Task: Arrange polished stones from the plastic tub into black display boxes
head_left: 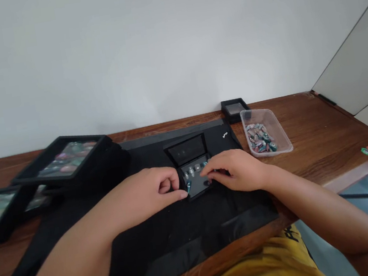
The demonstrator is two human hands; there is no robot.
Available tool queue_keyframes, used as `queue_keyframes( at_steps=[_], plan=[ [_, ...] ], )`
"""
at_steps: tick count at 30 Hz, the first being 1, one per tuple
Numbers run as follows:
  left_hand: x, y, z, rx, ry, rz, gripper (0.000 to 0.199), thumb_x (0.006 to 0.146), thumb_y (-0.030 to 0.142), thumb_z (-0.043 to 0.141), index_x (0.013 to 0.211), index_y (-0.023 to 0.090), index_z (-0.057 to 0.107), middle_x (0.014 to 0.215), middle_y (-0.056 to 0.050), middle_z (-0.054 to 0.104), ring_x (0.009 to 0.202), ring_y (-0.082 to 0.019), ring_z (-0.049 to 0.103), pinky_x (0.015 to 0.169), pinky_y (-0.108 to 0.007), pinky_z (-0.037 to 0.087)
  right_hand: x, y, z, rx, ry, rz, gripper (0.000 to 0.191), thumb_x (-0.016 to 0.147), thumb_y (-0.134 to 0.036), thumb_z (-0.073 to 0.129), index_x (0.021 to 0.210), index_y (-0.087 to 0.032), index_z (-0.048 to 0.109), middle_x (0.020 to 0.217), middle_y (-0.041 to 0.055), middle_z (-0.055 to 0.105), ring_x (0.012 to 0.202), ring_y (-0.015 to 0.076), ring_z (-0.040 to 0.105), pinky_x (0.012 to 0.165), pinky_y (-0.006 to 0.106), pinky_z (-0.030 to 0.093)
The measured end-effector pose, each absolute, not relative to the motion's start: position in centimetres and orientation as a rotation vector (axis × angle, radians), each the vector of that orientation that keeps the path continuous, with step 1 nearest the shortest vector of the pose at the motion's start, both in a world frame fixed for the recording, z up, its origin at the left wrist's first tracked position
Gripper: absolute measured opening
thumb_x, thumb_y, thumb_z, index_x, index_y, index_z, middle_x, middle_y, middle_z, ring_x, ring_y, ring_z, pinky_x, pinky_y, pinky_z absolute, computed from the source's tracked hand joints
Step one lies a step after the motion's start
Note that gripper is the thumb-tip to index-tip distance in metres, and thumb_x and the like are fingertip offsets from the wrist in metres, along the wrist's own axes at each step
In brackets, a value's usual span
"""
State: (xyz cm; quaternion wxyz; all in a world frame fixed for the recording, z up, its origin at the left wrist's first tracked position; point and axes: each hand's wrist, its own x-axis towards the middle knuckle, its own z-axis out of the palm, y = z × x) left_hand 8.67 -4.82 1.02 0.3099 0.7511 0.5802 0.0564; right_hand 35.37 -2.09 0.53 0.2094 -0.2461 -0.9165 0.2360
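An open black case [188,150] with a raised lid lies on the black mat, several small shiny pieces on its grey inner surface. At its left edge is my left hand [159,189], fingers curled and thumb stretched out, the thumb tip touching the case corner beside a teal piece [189,187]. My right hand [239,170] reaches over the right side of the case. Its index finger and thumb point inward, bent towards a dark piece [207,183]. Whether the fingertips grip anything is too small to make out.
A clear plastic tub [282,135] of colourful stones stands at the right, with a small black box [235,108] behind it. Stacked black frames [68,176] with stones inside are at the left. A wall rises behind the wooden table [305,138].
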Motion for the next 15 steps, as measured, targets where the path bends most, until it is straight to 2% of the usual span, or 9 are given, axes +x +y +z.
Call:
queue_keyframes(
  at_steps=[3,7,12,15],
  plan=[
    [8.47,-4.59,0.95,2.031,1.536,0.213,0.024,0.071,0.052,0.076,0.080,0.029,0.072,0.057,0.004,0.054,0.050,-0.015,0.049,0.049,-0.029,0.032,35.24,-2.11,0.31,-0.704,-2.565,0.674,0.021,0.099,-0.010,0.062,0.113,-0.018,0.076,0.106,0.0061,0.083,0.096,0.0201,0.078,0.086,0.031,0.055],
    [8.76,-4.48,0.84,2.064,1.535,0.190,0.032,0.075,0.054,0.074,0.098,0.032,0.078,0.061,0.004,0.055,0.052,-0.015,0.049,0.051,-0.029,0.032,35.06,-2.19,0.24,-0.745,-2.587,0.657,0.022,0.099,-0.011,0.062,0.113,-0.020,0.076,0.106,0.0050,0.083,0.097,0.0203,0.077,0.088,0.031,0.054],
    [9.20,-4.53,0.93,2.051,1.545,0.112,0.036,0.079,0.056,0.070,0.105,0.033,0.080,0.064,0.003,0.057,0.054,-0.016,0.051,0.053,-0.029,0.032,34.93,-2.19,0.36,-0.814,-2.596,0.660,0.022,0.099,-0.012,0.063,0.114,-0.019,0.076,0.108,0.0057,0.082,0.100,0.0217,0.075,0.091,0.033,0.053],
    [9.44,-4.68,1.04,2.057,1.556,0.103,0.035,0.079,0.056,0.070,0.103,0.032,0.079,0.063,0.003,0.057,0.053,-0.016,0.050,0.053,-0.030,0.031,34.89,-2.13,0.49,-0.811,-2.607,0.680,0.020,0.097,-0.009,0.062,0.108,-0.019,0.077,0.105,0.0048,0.082,0.097,0.0205,0.074,0.091,0.033,0.052]
  ],
)
